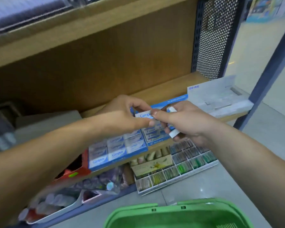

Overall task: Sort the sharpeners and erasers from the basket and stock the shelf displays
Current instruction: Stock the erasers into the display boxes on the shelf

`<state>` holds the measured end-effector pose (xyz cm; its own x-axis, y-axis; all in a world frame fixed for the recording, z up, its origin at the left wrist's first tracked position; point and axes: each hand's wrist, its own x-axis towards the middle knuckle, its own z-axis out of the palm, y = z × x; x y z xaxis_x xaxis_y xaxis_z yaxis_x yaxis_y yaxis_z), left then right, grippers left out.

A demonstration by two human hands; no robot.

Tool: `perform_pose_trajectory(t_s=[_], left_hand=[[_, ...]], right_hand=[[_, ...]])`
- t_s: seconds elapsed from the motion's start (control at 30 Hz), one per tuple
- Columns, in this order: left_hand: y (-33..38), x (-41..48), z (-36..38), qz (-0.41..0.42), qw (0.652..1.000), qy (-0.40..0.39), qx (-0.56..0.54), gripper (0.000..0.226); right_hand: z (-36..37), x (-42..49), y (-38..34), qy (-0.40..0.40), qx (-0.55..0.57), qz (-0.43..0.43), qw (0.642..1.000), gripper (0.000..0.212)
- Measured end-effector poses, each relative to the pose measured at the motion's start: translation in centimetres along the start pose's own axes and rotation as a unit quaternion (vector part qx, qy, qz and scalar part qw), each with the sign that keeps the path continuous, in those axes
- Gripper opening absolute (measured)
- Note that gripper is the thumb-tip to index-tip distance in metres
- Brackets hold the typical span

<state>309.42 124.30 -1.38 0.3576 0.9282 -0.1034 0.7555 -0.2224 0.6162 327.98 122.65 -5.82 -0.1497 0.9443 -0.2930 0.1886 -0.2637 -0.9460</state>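
One small white eraser in a blue-and-white paper sleeve (pixel 143 115) is up between both hands, just above the wooden shelf (pixel 171 89). The left hand (pixel 122 116) pinches it, I think to pull it away and set it down. The right hand (pixel 187 122) curls round a few more erasers (pixel 174 133), so they wait close by. Below lies the blue card box of erasers (pixel 120 148) with matching rows. The green plastic basket (pixel 171 209) is near, lower down.

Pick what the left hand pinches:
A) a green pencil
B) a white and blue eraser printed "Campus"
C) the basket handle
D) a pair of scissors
B: the left hand pinches a white and blue eraser above the blue display box, while the right hand grips other erasers.
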Motion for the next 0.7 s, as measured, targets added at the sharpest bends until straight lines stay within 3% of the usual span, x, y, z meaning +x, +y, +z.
perform_pose_trajectory(t_s=[0.13,0.3,0.5,0.7], left_hand=[[-4.5,-1.7,-3.2,-0.036,0.994,0.037,0.094,0.023],[-9.4,-3.1,-3.5,-0.093,0.975,0.001,0.204,0.023],[-11.2,-3.6,-4.2,-0.12,0.943,-0.021,0.31,0.018],[-11.8,-3.5,-4.6,-0.1,0.952,-0.079,0.279,0.021]], right_hand=[[3.4,0.6,-0.6,-0.003,0.009,-0.009,1.0,0.026],[5.1,1.0,0.2,0.013,-0.12,-0.014,0.993,0.016],[6.1,1.3,-1.0,0.004,-0.16,-0.021,0.987,0.016],[7.4,1.8,-0.6,-0.051,-0.202,0.02,0.978,0.036]])
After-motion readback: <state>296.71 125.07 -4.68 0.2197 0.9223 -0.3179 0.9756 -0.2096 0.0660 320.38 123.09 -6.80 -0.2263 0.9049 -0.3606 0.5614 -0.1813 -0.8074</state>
